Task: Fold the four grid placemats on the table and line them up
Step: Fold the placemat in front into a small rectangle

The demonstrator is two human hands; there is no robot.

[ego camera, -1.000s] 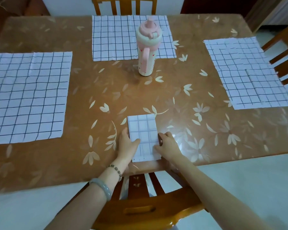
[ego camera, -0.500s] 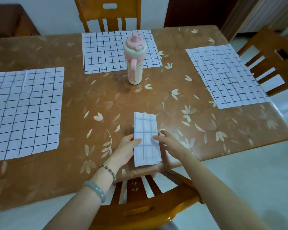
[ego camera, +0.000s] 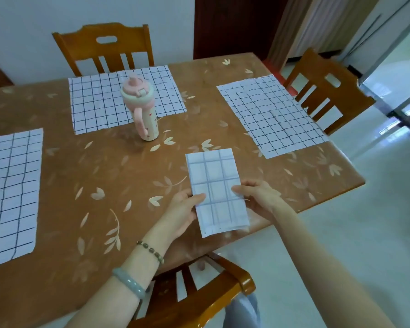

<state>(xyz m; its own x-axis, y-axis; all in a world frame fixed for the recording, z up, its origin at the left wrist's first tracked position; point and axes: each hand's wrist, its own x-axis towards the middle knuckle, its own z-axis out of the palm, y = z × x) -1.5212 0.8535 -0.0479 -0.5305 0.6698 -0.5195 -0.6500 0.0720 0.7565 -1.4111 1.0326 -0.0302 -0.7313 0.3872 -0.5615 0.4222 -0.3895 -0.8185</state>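
A folded grid placemat [ego camera: 216, 185], a narrow white rectangle, is lifted just above the table's near edge. My left hand [ego camera: 181, 210] pinches its left side, thumb on top. My right hand [ego camera: 258, 197] pinches its right side. Three more grid placemats lie flat and unfolded: one at the far left [ego camera: 10, 192], one at the back [ego camera: 100, 102], one at the right [ego camera: 270, 114]. The brown leaf-patterned table [ego camera: 104, 176] holds them all.
A pink and cream bottle [ego camera: 142, 110] with a handle stands on the front edge of the back placemat. Wooden chairs stand at the back [ego camera: 104, 48], at the right [ego camera: 324, 91] and directly below my arms [ego camera: 199, 292].
Both hands lifted the folded placemat off the table and carried it slightly right. My view swung up and to the right, so the back chair and right chair came into sight.
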